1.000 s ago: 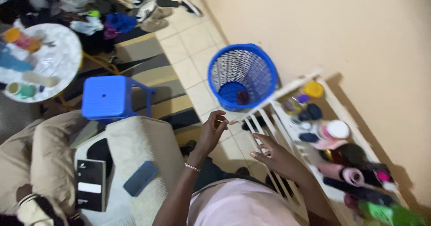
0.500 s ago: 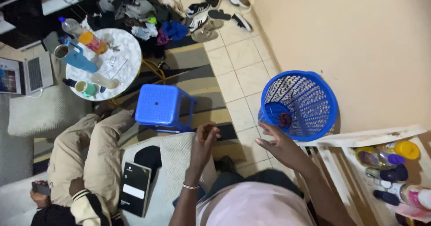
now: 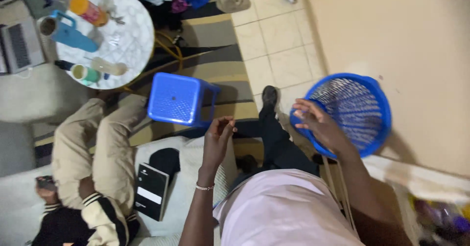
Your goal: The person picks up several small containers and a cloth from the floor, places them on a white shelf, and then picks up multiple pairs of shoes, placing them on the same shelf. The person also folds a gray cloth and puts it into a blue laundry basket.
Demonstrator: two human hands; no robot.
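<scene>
Single head view, steep downward, tilted; hands close below lens, tiled floor [image 3: 274, 45] farther, wall [image 3: 406, 26] at right edge.

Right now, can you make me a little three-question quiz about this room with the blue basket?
1. True or false: the right hand reaches over the rim of the round blue plastic mesh basket.
2. What stands on the striped rug beside the round white marble-look table? A) a square blue plastic stool B) a red chair C) a green bucket
3. Fill in: the left hand is raised with its fingers curled, and its wrist wears a thin ____.

Key: 1 true; 2 A; 3 bracelet.
</scene>
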